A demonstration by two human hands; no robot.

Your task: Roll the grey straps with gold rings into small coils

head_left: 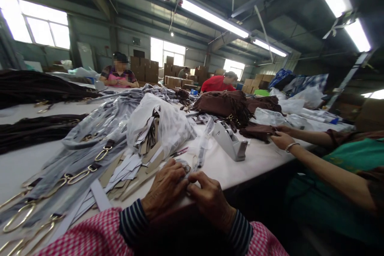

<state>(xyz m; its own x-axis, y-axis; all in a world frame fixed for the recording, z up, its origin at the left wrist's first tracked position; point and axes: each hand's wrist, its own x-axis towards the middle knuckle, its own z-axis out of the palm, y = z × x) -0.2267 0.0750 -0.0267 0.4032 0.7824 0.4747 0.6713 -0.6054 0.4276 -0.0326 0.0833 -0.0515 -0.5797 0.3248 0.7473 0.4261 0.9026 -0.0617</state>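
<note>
Working at the table [223,170] edge, both hands close together. Left hand [168,182]: fingers bent and bunched over a small plastic-wrapped piece with a metal ring [186,167], which shows just past the fingertips. Right hand [210,197]: thumb and index curled in beside the left fingertips. Can't tell if either set of fingers is clamped on the piece; contact is hidden.

Left of the fingers: loose pile of white and tan strips [127,170], then wrapped grey straps [105,128] with gold-toned clasps [81,177]. Beyond the fingers: translucent plastic bag [177,126], open, more strips inside. Beyond and to the right: tape dispenser [231,142], upright, apart from both hands. Farther past it: stacked brown fringed goods [223,104]. Far right: co-worker's hands [282,140] on a brown piece [258,131].
</note>
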